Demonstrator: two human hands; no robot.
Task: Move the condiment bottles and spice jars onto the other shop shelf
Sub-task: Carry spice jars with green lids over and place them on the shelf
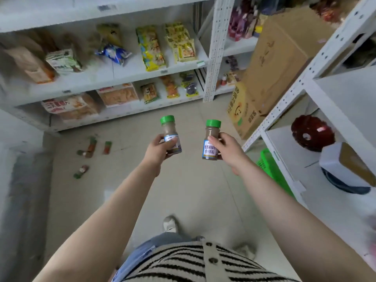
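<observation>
Above the tiled floor (183, 190), between the two white shelving units, you hold two spice jars side by side but apart. Each is a clear jar filled nearly to the neck with brown powder and closed by a green cap. The left jar (171, 137) stands roughly upright, cap up, its top leaning slightly away from you; the right jar (211, 140) is also upright, its blue-and-white label facing you. Your left hand (157, 150) wraps its fingers around the lower half of its jar. Your right hand (228, 148) grips its jar from the side, thumb across the front. Both arms reach forward, nearly straight. A cardboard box (270, 55) leans by the right shelf (284, 110).
</observation>
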